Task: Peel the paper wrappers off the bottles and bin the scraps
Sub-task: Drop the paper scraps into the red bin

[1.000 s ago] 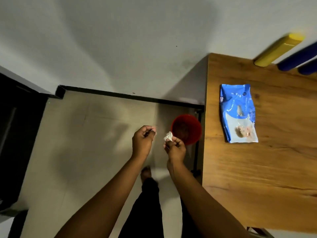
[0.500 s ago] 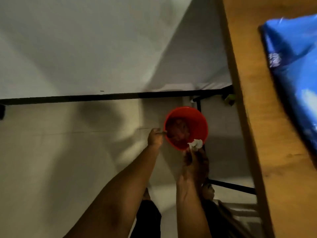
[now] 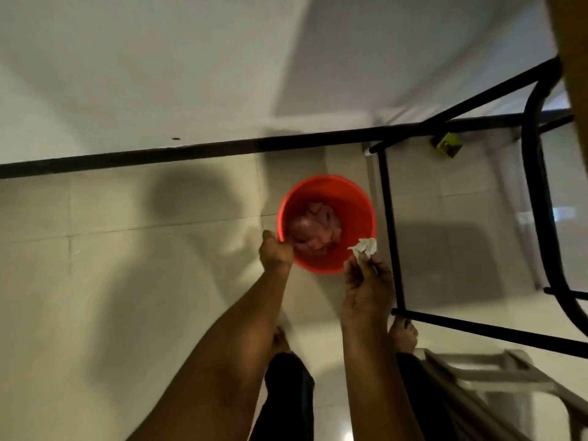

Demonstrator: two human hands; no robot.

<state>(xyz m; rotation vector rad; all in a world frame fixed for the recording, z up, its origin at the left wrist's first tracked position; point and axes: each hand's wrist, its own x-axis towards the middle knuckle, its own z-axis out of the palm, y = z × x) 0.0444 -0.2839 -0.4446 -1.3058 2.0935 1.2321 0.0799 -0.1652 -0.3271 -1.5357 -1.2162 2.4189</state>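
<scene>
Head view, looking down. Tiled floor (image 3: 121, 256) stretches left of the red bin (image 3: 327, 181), bounded beyond it by black skirting (image 3: 191, 153). Left hand (image 3: 275, 253) sits at the bin's left rim, fingers curled over the edge and gripping it. Pinkish scraps (image 3: 315, 232) lie inside the bin. Right hand (image 3: 366, 281) pinches a crumpled white paper scrap (image 3: 364, 247) at the bin's near-right edge. Black table frame (image 3: 392, 230) stands just right of the bin.

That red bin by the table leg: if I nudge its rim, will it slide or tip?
Probably light: the red bin seems to hold only crumpled scraps, so it may slide easily on the glossy floor tiles. A pull at the rim, where the left hand grips it, could tip it.
</scene>
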